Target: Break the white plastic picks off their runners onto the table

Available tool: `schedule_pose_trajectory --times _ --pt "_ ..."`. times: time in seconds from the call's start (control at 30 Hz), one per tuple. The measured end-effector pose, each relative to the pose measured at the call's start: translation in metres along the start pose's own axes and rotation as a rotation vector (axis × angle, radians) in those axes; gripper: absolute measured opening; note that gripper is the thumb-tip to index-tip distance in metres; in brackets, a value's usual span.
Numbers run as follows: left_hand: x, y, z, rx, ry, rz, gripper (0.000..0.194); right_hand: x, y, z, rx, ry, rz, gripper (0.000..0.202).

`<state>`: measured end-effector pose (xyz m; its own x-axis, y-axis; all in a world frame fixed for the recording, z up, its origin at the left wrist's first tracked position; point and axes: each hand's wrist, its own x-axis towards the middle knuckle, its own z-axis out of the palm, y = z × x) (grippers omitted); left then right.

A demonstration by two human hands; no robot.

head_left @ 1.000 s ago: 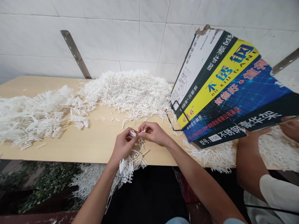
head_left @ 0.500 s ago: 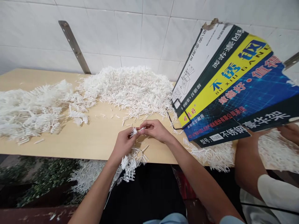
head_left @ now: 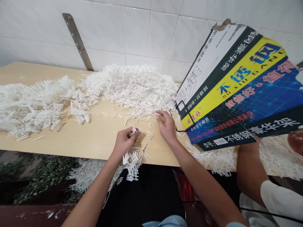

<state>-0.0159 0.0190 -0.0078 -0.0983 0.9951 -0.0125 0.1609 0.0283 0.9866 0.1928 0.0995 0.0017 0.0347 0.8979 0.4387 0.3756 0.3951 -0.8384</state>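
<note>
My left hand (head_left: pixel 125 140) is closed around a bunch of thin white branching plastic pieces (head_left: pixel 133 130), whose tips stick out above the thumb. More of the same white branched strands (head_left: pixel 132 160) hang below that hand over the table's front edge. My right hand (head_left: pixel 166 126) is apart from it, at the near edge of a big heap of short white pieces (head_left: pixel 139 88). Its thumb and index finger are close together; whatever is between them is too small to make out. Loose white slivers (head_left: pixel 150 135) lie on the table between my hands.
A second pile of longer white branched strands (head_left: pixel 35 104) covers the left of the wooden table (head_left: pixel 90 142). At right stands a printed cardboard panel (head_left: pixel 236 85), with a co-worker's arm (head_left: pixel 248 167) beyond it. A metal bracket (head_left: pixel 78 42) is fixed to the tiled wall.
My right hand has moved away from my left hand, up and right to the heap's edge. A few slivers now lie where the hands met. My left hand keeps its hold.
</note>
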Motion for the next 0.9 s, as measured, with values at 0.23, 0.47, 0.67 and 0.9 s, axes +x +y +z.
schedule_pose_trajectory --times 0.23,0.47,0.67,0.9 --pt "0.001 0.006 0.001 -0.048 -0.046 0.012 0.032 -0.022 -0.029 0.02 -0.05 -0.58 -0.18 0.03" --pt "0.001 0.004 0.001 0.029 -0.099 0.027 0.03 -0.017 -0.018 0.013 0.011 -0.311 -0.092 0.035" --pt "0.0 0.005 -0.002 -0.152 0.038 -0.032 0.035 0.002 0.002 -0.005 -0.035 -0.125 0.045 0.023" --pt "-0.003 0.011 -0.005 -0.434 0.092 0.129 0.028 -0.009 -0.022 -0.003 -0.079 -0.276 -0.06 0.019"
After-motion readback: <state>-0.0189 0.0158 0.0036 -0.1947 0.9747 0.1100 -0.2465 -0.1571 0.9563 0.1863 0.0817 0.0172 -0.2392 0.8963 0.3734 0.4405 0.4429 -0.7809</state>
